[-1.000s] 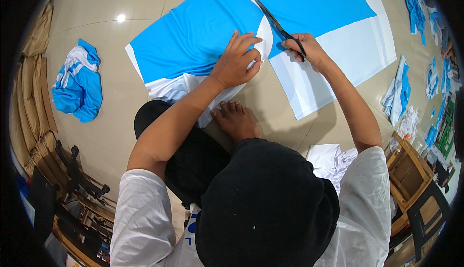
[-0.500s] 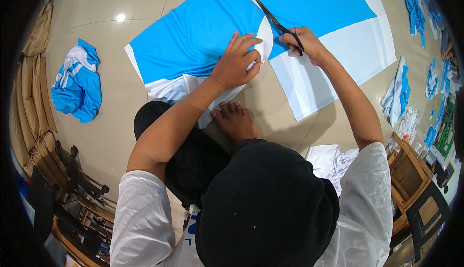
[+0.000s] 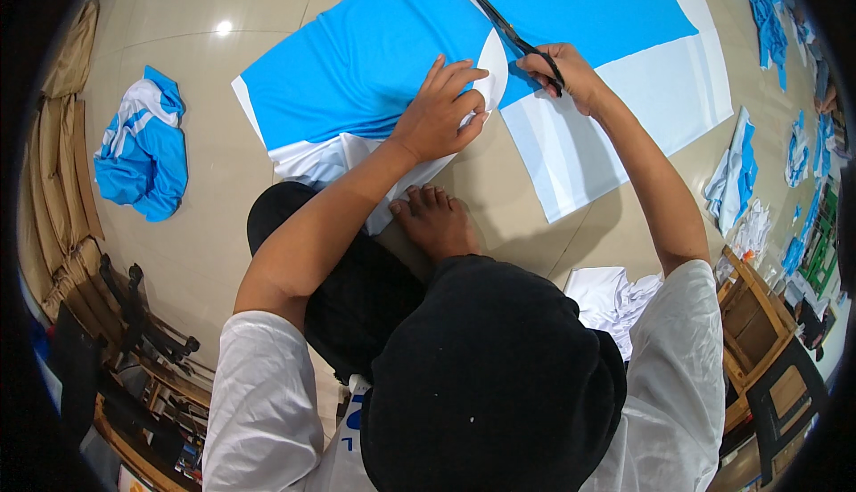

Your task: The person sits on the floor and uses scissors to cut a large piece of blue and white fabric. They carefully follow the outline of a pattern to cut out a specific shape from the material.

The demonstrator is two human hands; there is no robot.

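A wide piece of blue fabric with white edges point(image 3: 357, 55) lies on the floor in front of me, split by a cut running from its near side toward the far edge. My right hand point(image 3: 571, 77) grips black scissors point(image 3: 510, 33), whose blades point up and left along the white strip beside the cut. On the left part, my left hand point(image 3: 441, 109) has its thumb and index finger drawn together at the white edge, the other fingers partly raised. To the right of the cut spreads the other blue part point(image 3: 580, 6), with a pale, whitish panel point(image 3: 624, 109) along its near side.
A crumpled blue-and-white cloth point(image 3: 143, 149) lies at left, near brown draped material point(image 3: 58, 171). White folded cloth point(image 3: 606, 300) rests by my right elbow. Blue-and-white scraps point(image 3: 733, 171) and a wooden frame point(image 3: 753, 332) are at right. My bare foot point(image 3: 437, 225) is close to the fabric.
Almost nothing differs. The scissors and right hand have shifted very slightly to the right; my left hand stays at the white edge.
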